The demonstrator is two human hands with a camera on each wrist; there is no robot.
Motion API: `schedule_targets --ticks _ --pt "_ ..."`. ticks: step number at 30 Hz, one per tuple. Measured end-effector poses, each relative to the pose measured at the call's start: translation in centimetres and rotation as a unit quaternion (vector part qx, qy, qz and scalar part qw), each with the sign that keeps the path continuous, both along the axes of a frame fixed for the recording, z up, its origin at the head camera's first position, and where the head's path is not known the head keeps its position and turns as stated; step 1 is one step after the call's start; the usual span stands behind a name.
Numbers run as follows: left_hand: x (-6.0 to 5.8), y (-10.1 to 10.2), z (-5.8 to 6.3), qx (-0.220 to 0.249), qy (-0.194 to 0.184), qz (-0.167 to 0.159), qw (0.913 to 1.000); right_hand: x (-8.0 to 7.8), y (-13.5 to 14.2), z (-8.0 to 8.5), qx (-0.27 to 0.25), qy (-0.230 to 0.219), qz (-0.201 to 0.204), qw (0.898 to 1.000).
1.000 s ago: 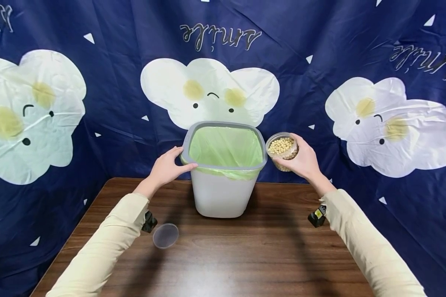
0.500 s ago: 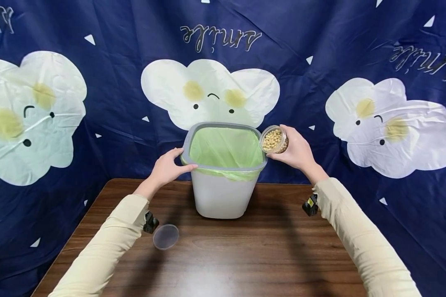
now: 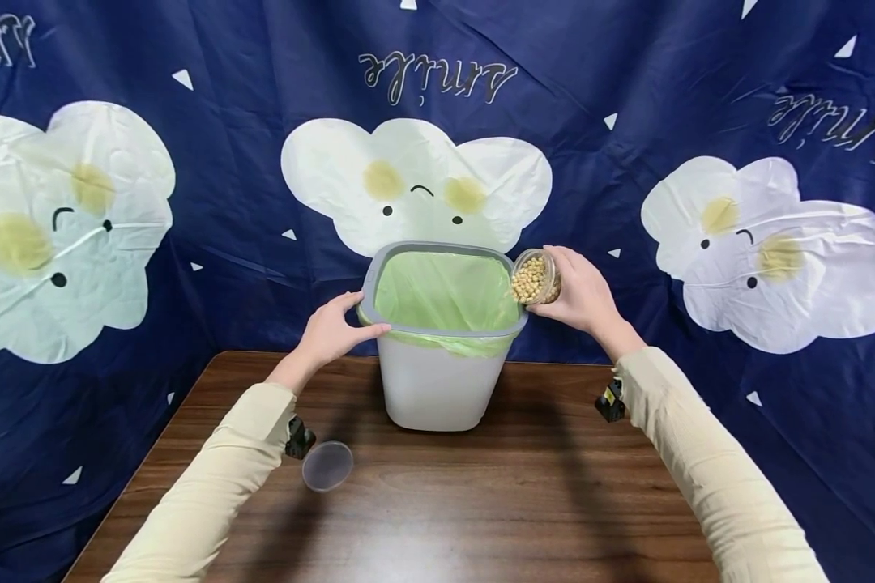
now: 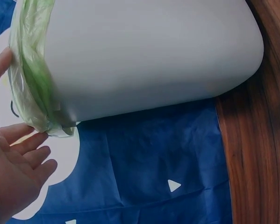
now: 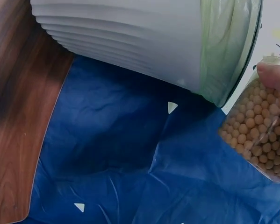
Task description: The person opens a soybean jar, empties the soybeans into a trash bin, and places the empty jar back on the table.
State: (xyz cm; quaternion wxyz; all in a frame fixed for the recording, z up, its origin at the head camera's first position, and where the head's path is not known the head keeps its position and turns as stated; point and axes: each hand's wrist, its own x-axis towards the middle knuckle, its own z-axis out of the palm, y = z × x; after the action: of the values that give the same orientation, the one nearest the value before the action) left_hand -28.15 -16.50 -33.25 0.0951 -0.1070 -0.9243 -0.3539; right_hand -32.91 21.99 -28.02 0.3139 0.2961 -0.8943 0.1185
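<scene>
A light-grey trash bin (image 3: 436, 389) stands on the table, lined with a green plastic bag (image 3: 445, 291) folded out over its grey rim. My left hand (image 3: 328, 334) holds the bin at its near left corner, thumb at the front and fingers along the side. My right hand (image 3: 582, 293) grips a clear plastic jar (image 5: 266, 158) of round, pale yellow soybeans (image 3: 529, 280). The jar is tipped left over the bin's right rim, and some beans at its mouth look blurred, spilling toward the bag. In the left wrist view, the fingers touch the edge of the bag.
A round clear lid (image 3: 327, 466) lies on the brown wooden table (image 3: 423, 518), near the left wrist camera (image 3: 300, 437). Behind the table hangs a dark blue cloth (image 3: 241, 162) with white clouds.
My right hand has moved left and up to the rim, tilting the jar until beans come out of its mouth. The left hand stays in place on the bin.
</scene>
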Motion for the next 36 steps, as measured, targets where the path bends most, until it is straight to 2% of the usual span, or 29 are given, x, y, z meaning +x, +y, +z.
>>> schedule_targets --ticks 6,15,36 --pt "0.1 0.0 0.4 0.007 0.003 0.001 1.0000 -0.3 0.1 0.3 0.032 0.030 0.005 0.999" --pt "0.0 0.0 0.3 0.008 0.001 0.000 1.0000 -0.2 0.1 0.7 0.068 0.066 0.009 0.995" --pt "0.2 0.2 -0.2 0.020 -0.001 0.007 0.9998 -0.1 -0.3 1.8 0.117 0.099 0.017 0.988"
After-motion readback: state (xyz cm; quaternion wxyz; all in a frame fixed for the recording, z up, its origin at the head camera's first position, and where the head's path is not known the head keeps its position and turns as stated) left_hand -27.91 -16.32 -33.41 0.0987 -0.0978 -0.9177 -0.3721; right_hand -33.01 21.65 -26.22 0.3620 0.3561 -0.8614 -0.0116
